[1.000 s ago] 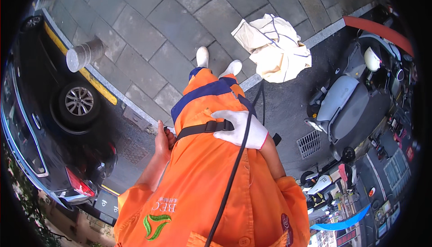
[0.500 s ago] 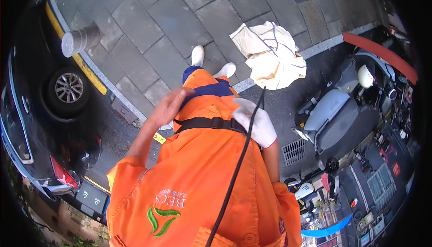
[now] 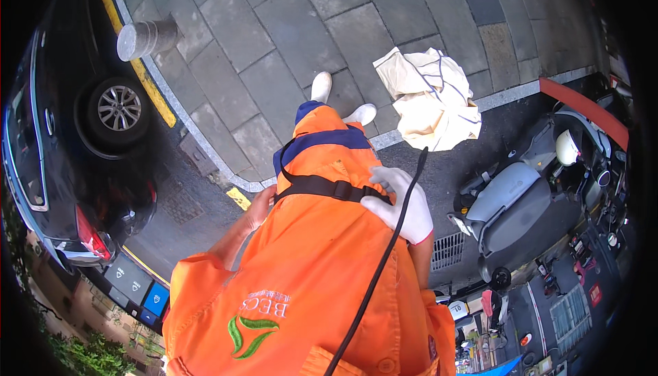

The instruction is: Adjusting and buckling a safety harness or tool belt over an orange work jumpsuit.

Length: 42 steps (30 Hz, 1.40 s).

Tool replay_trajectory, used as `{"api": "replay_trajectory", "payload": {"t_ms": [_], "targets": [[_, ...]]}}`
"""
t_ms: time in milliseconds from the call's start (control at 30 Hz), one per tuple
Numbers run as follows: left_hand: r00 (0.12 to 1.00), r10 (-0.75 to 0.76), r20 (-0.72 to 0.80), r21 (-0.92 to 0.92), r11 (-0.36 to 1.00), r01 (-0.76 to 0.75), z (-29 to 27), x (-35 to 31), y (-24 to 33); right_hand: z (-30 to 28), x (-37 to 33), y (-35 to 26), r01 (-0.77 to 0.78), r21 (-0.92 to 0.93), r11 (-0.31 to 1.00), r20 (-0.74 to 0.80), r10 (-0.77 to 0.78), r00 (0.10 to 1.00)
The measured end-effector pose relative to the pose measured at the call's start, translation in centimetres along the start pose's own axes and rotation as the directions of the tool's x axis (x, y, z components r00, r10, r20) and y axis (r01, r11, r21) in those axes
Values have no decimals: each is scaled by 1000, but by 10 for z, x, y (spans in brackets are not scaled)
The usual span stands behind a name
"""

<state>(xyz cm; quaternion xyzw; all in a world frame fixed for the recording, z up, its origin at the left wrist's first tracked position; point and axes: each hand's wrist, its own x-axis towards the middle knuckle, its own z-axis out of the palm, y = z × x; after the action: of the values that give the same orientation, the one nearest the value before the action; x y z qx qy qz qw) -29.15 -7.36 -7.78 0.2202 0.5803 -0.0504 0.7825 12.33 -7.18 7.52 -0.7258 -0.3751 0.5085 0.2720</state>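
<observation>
A black belt with a buckle (image 3: 340,189) crosses the front of my orange work coat (image 3: 301,259). At its left end, a slack part of the strap loops up over the cloth. My bare left hand (image 3: 260,207) is beside that end, against the coat's left side, its fingertips partly hidden. My right hand (image 3: 406,206), in a white glove, is at the belt's right end, thumb and fingers apart on either side of the strap. A black cord (image 3: 375,273) runs up the coat and passes over the gloved hand.
A crumpled cream cloth with dark edging (image 3: 432,102) lies at the kerb, right of my white boots (image 3: 321,87). A grey scooter (image 3: 510,198) stands right. On the left are a dark car (image 3: 62,170) and a short metal bollard (image 3: 140,40). Grey paving (image 3: 288,19) stretches ahead.
My left hand has moved down and back from the front of the coat to its left side. The belt's left part now loops upward. My gloved right hand stays near the belt's right end.
</observation>
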Motion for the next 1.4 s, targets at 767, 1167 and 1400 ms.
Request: {"api": "replay_trajectory", "payload": {"t_ms": [767, 1167, 1400], "targets": [[890, 423, 169, 696, 588, -411, 108, -53, 226, 5, 0, -4, 89, -168, 982, 123, -69, 990], [703, 184, 687, 710, 38, -703, 153, -24, 283, -25, -19, 12, -32, -30, 999, 26, 32, 999], [633, 82, 769, 581, 322, -747, 135, 3, 272, -21, -18, 22, 4, -130, 992, -16, -6, 1000]]}}
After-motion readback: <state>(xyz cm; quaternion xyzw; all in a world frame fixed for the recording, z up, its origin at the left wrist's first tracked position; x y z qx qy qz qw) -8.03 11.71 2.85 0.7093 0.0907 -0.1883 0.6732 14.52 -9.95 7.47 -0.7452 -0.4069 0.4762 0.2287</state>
